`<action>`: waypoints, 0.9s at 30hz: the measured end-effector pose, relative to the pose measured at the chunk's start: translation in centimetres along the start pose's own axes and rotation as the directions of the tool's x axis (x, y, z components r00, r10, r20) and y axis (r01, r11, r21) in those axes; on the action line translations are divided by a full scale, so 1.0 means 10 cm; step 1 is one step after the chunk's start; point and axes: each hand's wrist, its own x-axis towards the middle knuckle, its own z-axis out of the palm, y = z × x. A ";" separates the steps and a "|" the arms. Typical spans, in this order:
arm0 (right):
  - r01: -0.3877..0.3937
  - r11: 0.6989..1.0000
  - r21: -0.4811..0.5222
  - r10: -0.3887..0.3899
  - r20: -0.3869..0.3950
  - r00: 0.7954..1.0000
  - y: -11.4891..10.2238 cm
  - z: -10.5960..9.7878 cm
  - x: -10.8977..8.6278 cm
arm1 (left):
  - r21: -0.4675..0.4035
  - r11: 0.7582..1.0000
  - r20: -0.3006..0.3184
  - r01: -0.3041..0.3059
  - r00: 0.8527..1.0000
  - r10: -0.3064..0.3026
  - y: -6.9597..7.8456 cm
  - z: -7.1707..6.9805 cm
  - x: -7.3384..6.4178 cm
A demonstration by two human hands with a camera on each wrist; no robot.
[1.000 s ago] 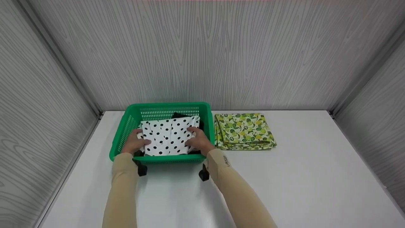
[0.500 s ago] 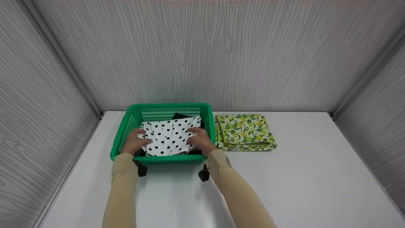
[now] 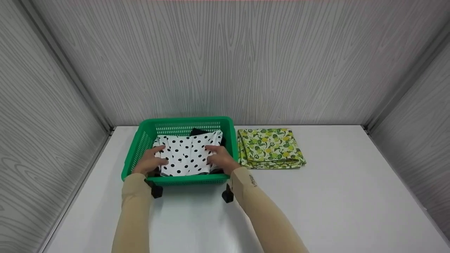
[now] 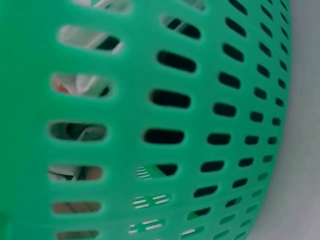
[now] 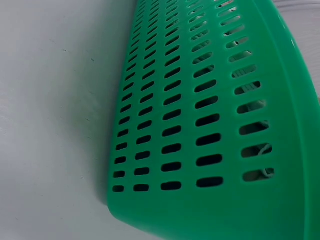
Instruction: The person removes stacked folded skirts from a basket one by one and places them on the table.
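Note:
A folded white cloth with black dots (image 3: 186,154) lies inside a green plastic basket (image 3: 190,180). My left hand (image 3: 149,161) reaches over the front left of the basket, its fingertips and thumb resting spread on the cloth's left side. On the opposite side, my right hand (image 3: 221,159) touches the cloth's right part with fairly straight fingers and thumb apart. Both wrist views are filled by the slotted wall of the basket (image 4: 210,125), which hides most of the hands' work; bits of pale cloth show through the slots.
Something black (image 3: 198,131) shows in the basket behind the dotted cloth. A folded cloth with a green and yellow lemon print (image 3: 270,146) lies on the white table (image 3: 334,196), right of the basket. Grey wood-grain panels (image 3: 225,63) enclose the back and sides.
My left fingers have shifted slightly inward over the dotted cloth, whose left edge now lies flatter. The right hand has barely moved. Basket and lemon-print cloth stay in place.

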 end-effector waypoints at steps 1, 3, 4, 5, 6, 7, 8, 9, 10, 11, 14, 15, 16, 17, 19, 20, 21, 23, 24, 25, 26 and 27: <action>0.008 1.000 0.000 -0.008 0.001 1.000 0.00 0.00 0.00 | -0.006 1.000 -0.004 -0.010 1.000 0.010 0.01 -0.01 -0.01; 0.026 1.000 0.004 -0.026 0.001 1.000 -0.02 -0.01 -0.01 | -0.011 1.000 -0.015 -0.029 0.999 0.029 0.03 -0.02 -0.04; 0.033 0.999 0.006 -0.033 0.001 0.999 -0.03 -0.02 -0.01 | -0.012 0.999 -0.021 -0.038 0.999 0.038 0.05 -0.03 -0.05; 0.038 0.999 0.009 -0.038 0.001 0.999 -0.04 -0.02 -0.02 | -0.013 0.999 -0.027 -0.048 0.999 0.047 0.07 -0.04 -0.06; 0.042 0.999 0.012 -0.042 0.001 0.999 -0.06 -0.04 -0.02 | -0.009 0.998 -0.032 -0.057 0.998 0.057 0.09 -0.05 -0.08; 0.047 0.999 0.016 -0.047 0.002 0.999 -0.07 -0.05 -0.02 | -0.003 0.998 -0.037 -0.067 0.997 0.067 0.11 -0.06 -0.09; 0.051 0.999 0.018 -0.051 0.002 0.999 -0.09 -0.06 -0.03 | 0.004 0.997 -0.043 -0.075 0.996 0.075 0.13 -0.07 -0.10; 0.056 0.998 0.020 -0.056 0.002 0.998 -0.11 -0.07 -0.04 | 0.008 0.997 -0.049 -0.082 0.995 0.083 0.15 -0.07 -0.11; 0.065 0.998 0.019 -0.065 0.003 0.998 -0.12 -0.08 -0.05 | 0.007 0.996 -0.054 -0.088 0.995 0.088 0.16 -0.08 -0.12; 0.075 0.997 0.018 -0.075 0.004 0.997 -0.14 -0.10 -0.06 | 0.003 0.996 -0.058 -0.094 0.994 0.094 0.17 -0.09 -0.14; 0.109 0.994 0.014 -0.109 0.006 0.994 -0.16 -0.13 -0.11 | -0.019 0.993 -0.072 -0.115 0.991 0.114 0.20 -0.10 -0.19; 0.119 0.993 0.014 -0.119 0.007 0.993 -0.16 -0.14 -0.12 | -0.031 0.992 -0.076 -0.122 0.990 0.119 0.20 -0.10 -0.21; 0.128 0.992 0.018 -0.128 0.011 0.992 -0.16 -0.15 -0.14 | -0.044 0.991 -0.080 -0.124 0.989 0.120 0.21 -0.10 -0.23; 0.134 0.991 0.024 -0.135 0.014 0.991 -0.16 -0.16 -0.15 | -0.050 0.991 -0.086 -0.126 0.989 0.121 0.21 -0.11 -0.25; 0.146 0.989 0.034 -0.146 0.021 0.989 -0.15 -0.17 -0.18 | -0.057 0.991 -0.098 -0.123 0.988 0.117 0.23 -0.10 -0.29; 0.152 0.988 0.043 -0.153 0.026 0.988 -0.15 -0.19 -0.19 | -0.057 0.991 -0.106 -0.120 0.988 0.114 0.24 -0.10 -0.31; 0.158 0.986 0.056 -0.160 0.031 0.987 -0.15 -0.20 -0.20 | -0.053 0.992 -0.115 -0.119 0.987 0.112 0.25 -0.09 -0.32; 0.170 0.983 0.072 -0.173 0.031 0.984 -0.17 -0.22 -0.23 | -0.053 0.992 -0.130 -0.117 0.985 0.109 0.28 -0.08 -0.35; 0.177 0.981 0.077 -0.179 0.030 0.983 -0.17 -0.24 -0.24 | -0.057 0.992 -0.137 -0.115 0.985 0.107 0.29 -0.06 -0.35; 0.181 0.980 0.084 -0.184 0.028 0.983 -0.18 -0.25 -0.26 | -0.060 0.991 -0.143 -0.116 0.984 0.106 0.30 -0.05 -0.36; 0.186 0.979 0.087 -0.188 0.026 0.982 -0.19 -0.27 -0.27 | -0.068 0.991 -0.148 -0.114 0.984 0.103 0.31 -0.04 -0.37; 0.185 0.979 0.088 -0.188 0.022 0.982 -0.20 -0.28 -0.29 | -0.073 0.991 -0.152 -0.113 0.983 0.101 0.31 -0.03 -0.37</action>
